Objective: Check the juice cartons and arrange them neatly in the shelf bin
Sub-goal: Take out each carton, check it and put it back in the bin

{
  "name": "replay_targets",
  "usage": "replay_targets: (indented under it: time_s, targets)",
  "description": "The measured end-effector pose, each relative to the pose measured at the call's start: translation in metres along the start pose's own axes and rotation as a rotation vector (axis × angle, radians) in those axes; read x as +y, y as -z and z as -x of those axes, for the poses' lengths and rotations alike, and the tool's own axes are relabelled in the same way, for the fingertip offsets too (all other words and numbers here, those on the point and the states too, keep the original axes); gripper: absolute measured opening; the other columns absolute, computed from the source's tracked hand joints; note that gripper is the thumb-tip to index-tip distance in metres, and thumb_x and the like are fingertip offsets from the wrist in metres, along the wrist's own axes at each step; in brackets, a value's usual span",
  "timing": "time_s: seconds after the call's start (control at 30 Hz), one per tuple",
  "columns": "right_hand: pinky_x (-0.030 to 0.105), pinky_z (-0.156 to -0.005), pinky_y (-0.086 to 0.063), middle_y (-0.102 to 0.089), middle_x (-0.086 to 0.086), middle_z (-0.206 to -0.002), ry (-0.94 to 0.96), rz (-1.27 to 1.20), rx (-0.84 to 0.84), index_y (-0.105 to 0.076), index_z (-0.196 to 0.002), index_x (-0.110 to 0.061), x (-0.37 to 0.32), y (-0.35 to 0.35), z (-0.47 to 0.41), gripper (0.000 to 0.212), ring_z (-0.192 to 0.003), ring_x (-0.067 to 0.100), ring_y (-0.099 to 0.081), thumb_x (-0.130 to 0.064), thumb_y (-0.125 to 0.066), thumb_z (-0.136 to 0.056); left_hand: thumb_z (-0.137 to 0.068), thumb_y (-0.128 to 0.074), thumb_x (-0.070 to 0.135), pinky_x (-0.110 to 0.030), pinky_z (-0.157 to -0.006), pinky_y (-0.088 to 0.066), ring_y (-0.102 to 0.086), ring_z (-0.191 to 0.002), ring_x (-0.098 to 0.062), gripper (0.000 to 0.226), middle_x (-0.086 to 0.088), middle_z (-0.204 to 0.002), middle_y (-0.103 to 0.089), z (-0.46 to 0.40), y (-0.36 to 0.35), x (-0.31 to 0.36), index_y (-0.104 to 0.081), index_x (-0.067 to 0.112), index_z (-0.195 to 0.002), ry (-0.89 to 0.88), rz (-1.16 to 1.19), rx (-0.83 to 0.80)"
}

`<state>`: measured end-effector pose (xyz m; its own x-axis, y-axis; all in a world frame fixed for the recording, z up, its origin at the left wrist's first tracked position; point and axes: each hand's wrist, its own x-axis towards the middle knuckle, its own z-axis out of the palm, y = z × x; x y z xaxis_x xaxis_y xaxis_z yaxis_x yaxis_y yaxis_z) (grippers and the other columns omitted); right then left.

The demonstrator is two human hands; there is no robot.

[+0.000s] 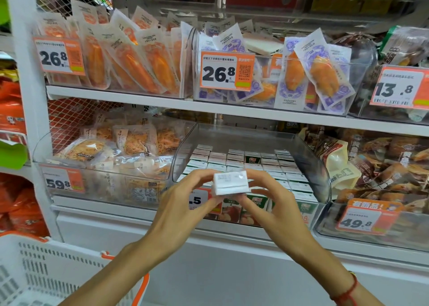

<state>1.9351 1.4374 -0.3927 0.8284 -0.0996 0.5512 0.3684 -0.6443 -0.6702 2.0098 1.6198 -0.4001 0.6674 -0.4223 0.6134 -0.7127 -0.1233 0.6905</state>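
A small carton [229,183] (its white end facing the camera) is held up between both hands: the left hand [183,203] pinches its left side, the right hand [271,203] its right, fingers curled round it. Just behind and below the grip sits the clear bin [320,171], filled with rows of cartons [243,164]. A white basket [46,271] lies well to the lower left.
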Motion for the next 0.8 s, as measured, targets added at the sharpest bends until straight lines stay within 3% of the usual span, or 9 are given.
replay_targets:
  time_s: [0.17, 0.3, 0.37, 0.5, 0.57, 0.67, 0.73, 0.8]
  targets:
    - [0.029, -0.093, -0.052, -0.066, -0.019, -0.115, 0.141, 0.042, 0.075, -0.060, -0.111, -0.032, -0.004, 0.005, 0.001, 0.034, -0.109, 0.005, -0.061, -0.030, -0.072, -0.079, -0.081, -0.075, 0.015, -0.011, -0.092, -0.048, -0.049, -0.121, 0.010, 0.049, 0.031, -0.121, -0.056, -0.001, 0.001, 0.002, -0.054, 0.036, -0.120, -0.256, -0.134, 0.017]
    - [0.028, -0.092, -0.052, -0.065, -0.015, -0.116, 0.199, 0.076, 0.111, -0.060, -0.112, -0.030, -0.003, 0.006, 0.003, 0.042, -0.110, 0.006, -0.061, -0.012, -0.078, -0.079, -0.076, -0.078, 0.007, -0.011, -0.096, -0.045, -0.049, -0.123, 0.003, 0.057, 0.023, -0.123, -0.056, -0.002, -0.001, 0.002, -0.051, 0.033, -0.118, -0.286, -0.172, 0.039]
    - [0.025, -0.091, -0.051, -0.065, -0.017, -0.117, 0.210, 0.093, 0.114, -0.058, -0.113, -0.033, -0.003, 0.006, 0.003, 0.043, -0.110, 0.005, -0.061, -0.015, -0.078, -0.080, -0.078, -0.077, 0.013, -0.011, -0.096, -0.045, -0.050, -0.123, 0.002, 0.052, 0.024, -0.123, -0.057, -0.003, 0.000, 0.001, -0.051, 0.034, -0.119, -0.280, -0.165, 0.034]
    - [0.018, -0.087, -0.051, -0.064, -0.026, -0.116, 0.083, 0.074, 0.030, -0.058, -0.116, -0.041, 0.003, 0.008, 0.002, 0.035, -0.108, 0.003, -0.061, -0.038, -0.068, -0.083, -0.083, -0.068, 0.033, -0.018, -0.096, -0.048, -0.053, -0.121, 0.004, 0.042, 0.029, -0.125, -0.060, 0.000, -0.001, -0.005, -0.052, 0.046, -0.120, -0.023, 0.069, -0.101]
    - [0.018, -0.086, -0.052, -0.061, -0.029, -0.118, 0.035, 0.124, -0.040, -0.053, -0.123, -0.047, 0.010, 0.009, 0.003, 0.046, -0.109, 0.000, -0.059, -0.030, -0.072, -0.085, -0.084, -0.067, 0.037, -0.023, -0.098, -0.049, -0.056, -0.118, 0.004, 0.042, 0.029, -0.123, -0.061, 0.002, -0.004, -0.010, -0.052, 0.046, -0.122, 0.137, 0.174, -0.147]
    - [0.023, -0.082, -0.056, -0.053, -0.035, -0.124, -0.012, 0.124, -0.145, -0.041, -0.131, -0.060, 0.014, 0.008, 0.004, 0.071, -0.113, -0.003, -0.055, -0.018, -0.075, -0.084, -0.082, -0.067, 0.036, -0.016, -0.091, -0.051, -0.061, -0.110, 0.004, 0.043, 0.028, -0.117, -0.064, 0.002, -0.006, -0.013, -0.052, 0.040, -0.123, 0.266, 0.299, -0.148]
    - [0.018, -0.079, -0.055, -0.050, -0.039, -0.123, -0.015, 0.086, -0.171, -0.038, -0.130, -0.065, 0.013, 0.006, 0.004, 0.076, -0.112, -0.004, -0.053, -0.018, -0.076, -0.083, -0.078, -0.066, 0.038, -0.014, -0.083, -0.052, -0.063, -0.108, 0.002, 0.051, 0.018, -0.118, -0.067, 0.000, -0.005, -0.013, -0.051, 0.036, -0.126, 0.329, 0.370, -0.134]
    - [0.015, -0.079, -0.054, -0.050, -0.040, -0.121, -0.008, 0.067, -0.171, -0.040, -0.131, -0.063, 0.009, 0.005, 0.004, 0.071, -0.111, -0.005, -0.054, -0.026, -0.077, -0.082, -0.078, -0.067, 0.038, -0.019, -0.084, -0.053, -0.066, -0.107, -0.003, 0.056, 0.012, -0.117, -0.070, -0.002, -0.003, -0.013, -0.048, 0.040, -0.130, 0.384, 0.441, -0.120]
